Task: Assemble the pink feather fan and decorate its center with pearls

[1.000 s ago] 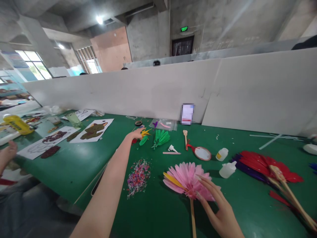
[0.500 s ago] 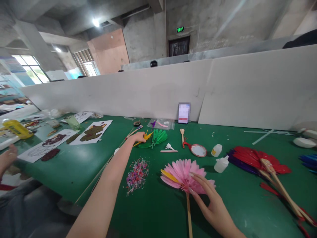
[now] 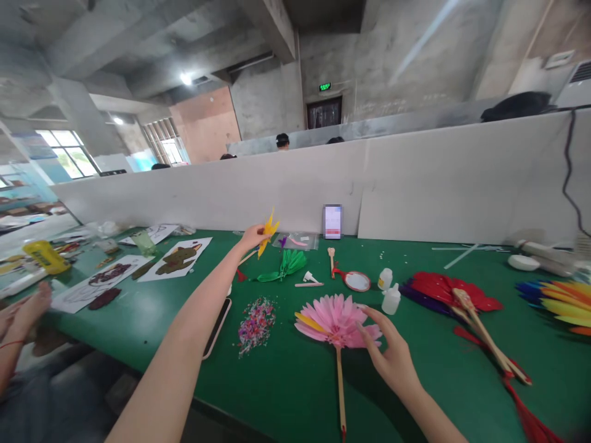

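Observation:
My left hand point(image 3: 253, 239) is raised over the far part of the green table, its fingers pinching several yellow feathers point(image 3: 268, 234). Just below and right of it lies a bundle of green feathers point(image 3: 292, 264). In front of me rests a pink feather fan point(image 3: 339, 314) on a wooden handle, with a yellow feather point(image 3: 309, 322) set among the pink ones at its left. My right hand point(image 3: 390, 347) is at the fan's right edge, thumb and fingers apart, fingertips over the outer pink feathers; whether they press down I cannot tell.
Colourful sequins point(image 3: 256, 326) lie left of the fan, beside a phone point(image 3: 217, 329). Right of it stand two small glue bottles point(image 3: 391, 299), then a red feather fan point(image 3: 455, 291). A red-rimmed round piece point(image 3: 357, 281) lies beyond. At far left are a person's hands point(image 3: 28, 307).
My left hand has lifted the yellow feathers up and away from the green bundle. My right hand has shifted outward to the fan's right edge. The view has tilted up and turned slightly right.

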The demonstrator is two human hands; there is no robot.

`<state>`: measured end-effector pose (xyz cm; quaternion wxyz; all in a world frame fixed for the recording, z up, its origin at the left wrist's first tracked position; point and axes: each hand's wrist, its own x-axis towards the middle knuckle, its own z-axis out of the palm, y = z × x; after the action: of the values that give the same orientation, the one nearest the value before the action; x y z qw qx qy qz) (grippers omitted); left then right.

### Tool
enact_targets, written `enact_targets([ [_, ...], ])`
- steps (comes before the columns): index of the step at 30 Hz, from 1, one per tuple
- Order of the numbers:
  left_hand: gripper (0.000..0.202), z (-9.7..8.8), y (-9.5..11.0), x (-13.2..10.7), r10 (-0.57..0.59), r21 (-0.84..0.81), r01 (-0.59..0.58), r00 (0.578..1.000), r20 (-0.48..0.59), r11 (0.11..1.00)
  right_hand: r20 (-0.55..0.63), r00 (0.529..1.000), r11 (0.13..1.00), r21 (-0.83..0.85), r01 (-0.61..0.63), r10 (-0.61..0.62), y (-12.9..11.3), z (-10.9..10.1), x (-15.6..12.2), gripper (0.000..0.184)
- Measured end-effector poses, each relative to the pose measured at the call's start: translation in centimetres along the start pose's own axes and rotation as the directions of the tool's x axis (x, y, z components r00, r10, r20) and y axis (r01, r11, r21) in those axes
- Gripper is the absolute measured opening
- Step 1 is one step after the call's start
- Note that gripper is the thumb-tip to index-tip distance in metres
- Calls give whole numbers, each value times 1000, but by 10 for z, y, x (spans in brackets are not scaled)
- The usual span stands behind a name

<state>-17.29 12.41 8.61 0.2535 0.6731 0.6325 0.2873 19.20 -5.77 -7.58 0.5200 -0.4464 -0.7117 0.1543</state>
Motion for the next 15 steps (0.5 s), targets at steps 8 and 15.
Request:
enact_targets([
  [8, 33, 78, 99, -103, 206, -483, -63, 947, 248, 873, 125, 946, 774, 547, -318, 301, -36, -11, 17, 49],
  [15, 34, 191, 131, -167, 254, -711, 80, 902, 350, 698, 388, 854, 687, 516, -512, 346, -65, -38, 12, 57],
])
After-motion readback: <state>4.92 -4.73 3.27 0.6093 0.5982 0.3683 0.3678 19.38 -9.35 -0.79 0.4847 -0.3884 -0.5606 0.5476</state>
